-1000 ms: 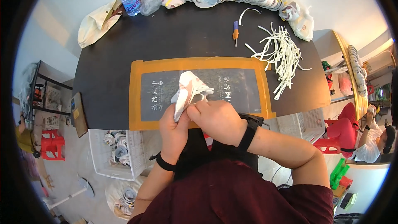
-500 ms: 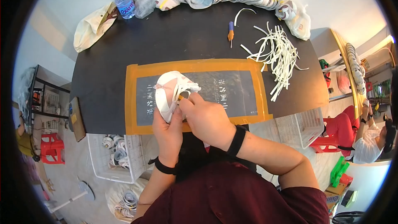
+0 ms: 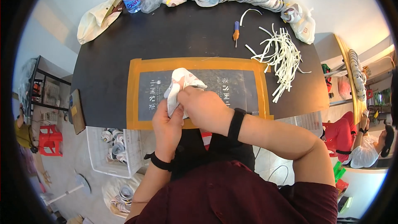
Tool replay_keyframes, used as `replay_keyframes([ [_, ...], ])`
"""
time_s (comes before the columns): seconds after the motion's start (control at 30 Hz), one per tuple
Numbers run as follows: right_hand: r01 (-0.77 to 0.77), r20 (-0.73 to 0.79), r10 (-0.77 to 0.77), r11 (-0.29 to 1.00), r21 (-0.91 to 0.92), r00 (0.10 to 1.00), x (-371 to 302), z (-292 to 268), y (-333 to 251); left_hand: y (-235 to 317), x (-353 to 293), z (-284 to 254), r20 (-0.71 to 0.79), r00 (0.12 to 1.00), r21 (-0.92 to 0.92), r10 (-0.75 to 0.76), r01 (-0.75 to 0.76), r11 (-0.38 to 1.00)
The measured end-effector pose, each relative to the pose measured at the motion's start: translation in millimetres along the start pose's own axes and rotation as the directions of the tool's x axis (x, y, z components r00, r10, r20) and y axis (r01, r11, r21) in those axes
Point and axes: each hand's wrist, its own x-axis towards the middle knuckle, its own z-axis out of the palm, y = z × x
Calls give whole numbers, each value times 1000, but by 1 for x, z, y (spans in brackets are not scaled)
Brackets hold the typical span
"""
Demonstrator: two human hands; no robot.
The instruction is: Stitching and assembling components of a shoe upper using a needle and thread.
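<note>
While our left grip (image 3: 167,126) pinches the near end of this shoe upper (image 3: 179,75) over the desk (image 3: 182,33), long axis pointing away, our right grip (image 3: 207,110)'s curled on its right, can't tell around what.

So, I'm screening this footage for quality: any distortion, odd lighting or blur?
Head view: strong fisheye, the table bowed at its edges and the corners black; head view: warm light tints the table's right end; head view: the pale strips look fairly crisp; head view: fine detail on the white piece is hard to make out, partly covered by the right hand.
</note>
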Motion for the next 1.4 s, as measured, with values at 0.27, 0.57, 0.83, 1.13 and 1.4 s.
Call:
replay_keyframes([
  [0.27, -119, -65, 116, 992, -40, 991, -12, -6, -15, -5, 1, 3, -42, 996, 150, 84, -77, 986],
  [0.57, -220, -227, 274, 946, 237, 935, -63, -15, -19, 2, 0, -1, 58, 998, 60, 3, -7, 998],
  [0.83, -249, -128, 564, 542, 803, 816, -55, -4, -11, 10, -16, -10, 238, 944, -397, -228, 309, 864],
  [1.13, -419, 193, 562, 305, 855, 804, -61, 5, -17, 17, -19, -10, 296, 924, -269, -243, 325, 907],
  [1.4, -469, 265, 606, 205, 859, 750, -55, -2, -17, 22, -9, -10, 327, 886, -174, -330, 400, 900],
])
